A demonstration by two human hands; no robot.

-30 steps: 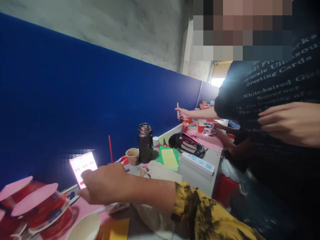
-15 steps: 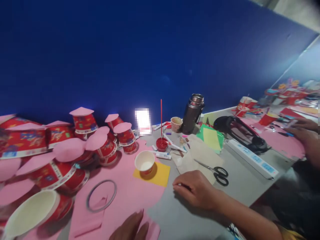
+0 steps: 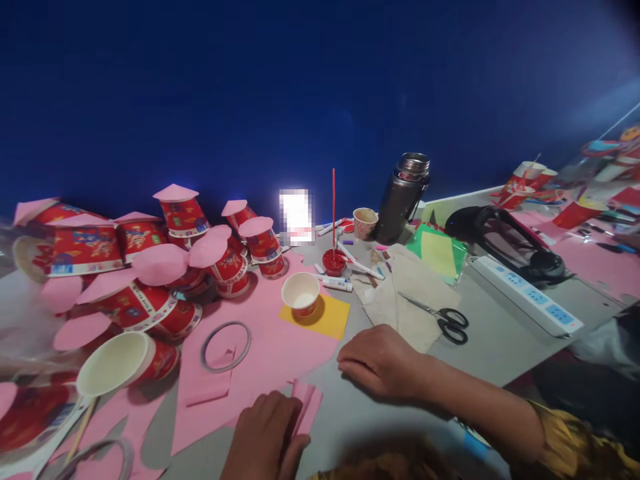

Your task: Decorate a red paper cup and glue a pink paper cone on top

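A folded piece of pink paper (image 3: 306, 407) is gripped between the thumb and fingers of my left hand (image 3: 267, 433), low over the table's front. My right hand (image 3: 383, 363) rests on the grey table as a loose fist, with nothing showing in it. Just beyond it are scissors (image 3: 440, 317) with black handles, lying on a beige cloth-like sheet (image 3: 407, 287). A white-lined paper cup (image 3: 301, 293) stands on a yellow sheet (image 3: 325, 319). Large pink paper (image 3: 267, 340) spreads beneath, with a grey ring (image 3: 226, 347) on it.
Red paper cups with pink paper tops (image 3: 175, 213) crowd the left side. A red container with an upright stick (image 3: 334, 261), a dark thermos (image 3: 403, 200) and a small cup (image 3: 365, 225) stand at the back. A power strip (image 3: 527, 297) lies at right, near a black object (image 3: 505, 243).
My left hand has come further into view, now with the folded pink paper in its grip. My right hand stays resting on the table. The view has shifted left and down.
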